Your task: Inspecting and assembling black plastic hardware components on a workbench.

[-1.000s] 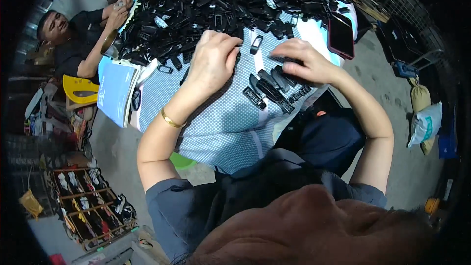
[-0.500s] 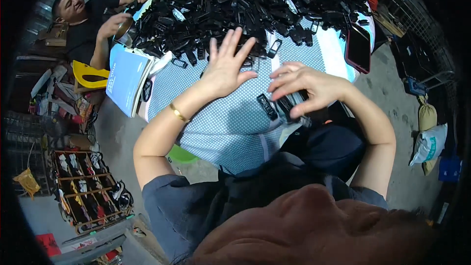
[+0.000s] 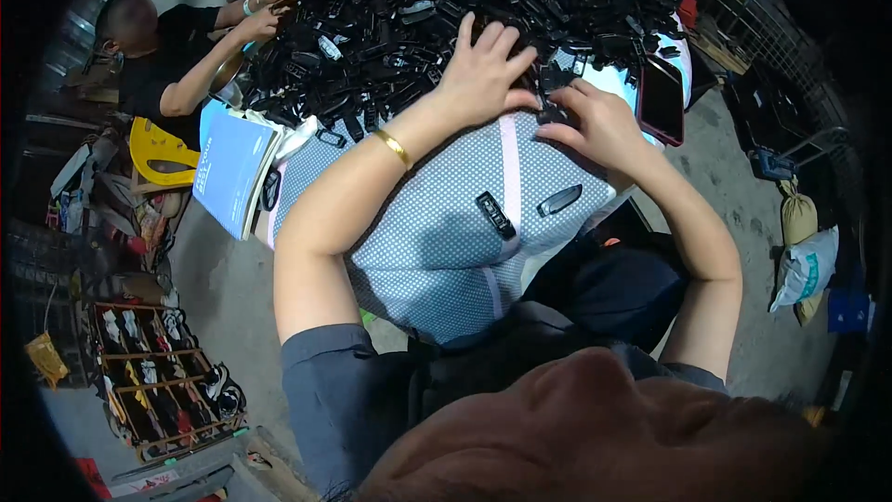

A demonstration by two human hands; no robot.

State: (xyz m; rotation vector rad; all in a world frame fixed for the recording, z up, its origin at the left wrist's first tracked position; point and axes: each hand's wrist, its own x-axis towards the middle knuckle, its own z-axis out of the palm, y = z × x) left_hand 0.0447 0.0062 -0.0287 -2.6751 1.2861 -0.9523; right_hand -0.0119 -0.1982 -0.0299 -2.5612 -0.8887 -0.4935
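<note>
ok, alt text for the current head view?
A person's left hand is spread over a heap of small black parts on a dotted cloth; the right hand is curled at the heap's near edge. Two separate pieces lie nearer the wearer, with another person at upper left.

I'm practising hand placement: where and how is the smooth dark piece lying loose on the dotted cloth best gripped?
Probably a pinch across the middle of the smooth dark piece, thumb on its nearer long edge, fingertips on the far one, coming from above. It's slim, slanted and clear of neighbours on the dotted cloth.
</note>
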